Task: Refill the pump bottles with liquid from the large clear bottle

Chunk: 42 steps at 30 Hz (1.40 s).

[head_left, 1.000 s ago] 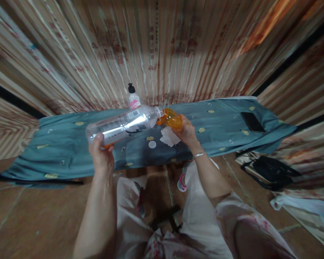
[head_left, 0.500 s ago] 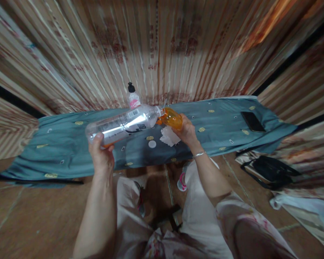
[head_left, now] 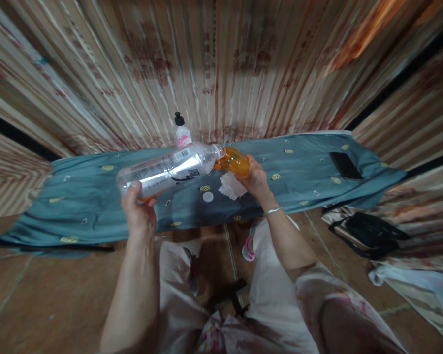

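My left hand (head_left: 138, 206) is wrapped round the base end of a large clear plastic bottle (head_left: 162, 172) with a printed label. The bottle lies tilted almost level, its neck pointing right, and a little orange shows along its lower side. In my right hand (head_left: 256, 179) is a smaller orange bottle (head_left: 236, 162), its mouth meeting the clear bottle's mouth. A crumpled white tissue (head_left: 232, 186) lies on the cloth below the orange bottle. Beside it, to the left, is a round white cap (head_left: 207, 197).
A bottle with a black pump top (head_left: 182, 132) stands behind the clear bottle. Patterned teal cloth (head_left: 84, 191) covers the narrow table. A black phone (head_left: 345, 166) lies at the right. On the floor at right is a black bag (head_left: 372, 231). Curtains (head_left: 206, 64) hang behind.
Almost nothing differs. Both hands hold the two bottles mouth to mouth in nearly the same place.
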Each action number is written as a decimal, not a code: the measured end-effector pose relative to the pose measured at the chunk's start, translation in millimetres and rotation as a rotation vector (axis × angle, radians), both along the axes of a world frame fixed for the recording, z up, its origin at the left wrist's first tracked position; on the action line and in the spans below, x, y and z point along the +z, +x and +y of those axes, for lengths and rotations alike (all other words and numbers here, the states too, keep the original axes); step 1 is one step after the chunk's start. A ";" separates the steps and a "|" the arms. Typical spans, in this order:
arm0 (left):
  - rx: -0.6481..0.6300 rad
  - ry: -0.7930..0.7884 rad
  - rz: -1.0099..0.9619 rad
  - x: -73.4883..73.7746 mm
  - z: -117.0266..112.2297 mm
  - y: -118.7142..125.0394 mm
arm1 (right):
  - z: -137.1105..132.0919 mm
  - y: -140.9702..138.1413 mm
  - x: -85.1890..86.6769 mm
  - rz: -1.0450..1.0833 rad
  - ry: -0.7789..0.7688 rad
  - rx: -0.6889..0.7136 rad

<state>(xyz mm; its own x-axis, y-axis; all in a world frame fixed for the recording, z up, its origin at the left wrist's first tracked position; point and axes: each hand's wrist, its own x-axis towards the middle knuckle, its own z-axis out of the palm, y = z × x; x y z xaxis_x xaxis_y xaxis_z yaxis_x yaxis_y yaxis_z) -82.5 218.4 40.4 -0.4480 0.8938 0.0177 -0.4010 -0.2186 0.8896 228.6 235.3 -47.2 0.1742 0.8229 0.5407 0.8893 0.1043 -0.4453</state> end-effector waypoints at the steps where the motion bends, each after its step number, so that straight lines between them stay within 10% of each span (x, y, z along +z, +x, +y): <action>1: 0.001 0.003 -0.005 0.4 0.0 0.4 | 0.1 0.4 -0.4 -0.002 0.000 0.004; 42: -0.016 0.010 -0.045 -3.7 3.3 -2.3 | 4.3 3.5 -7.9 -0.017 0.026 -0.001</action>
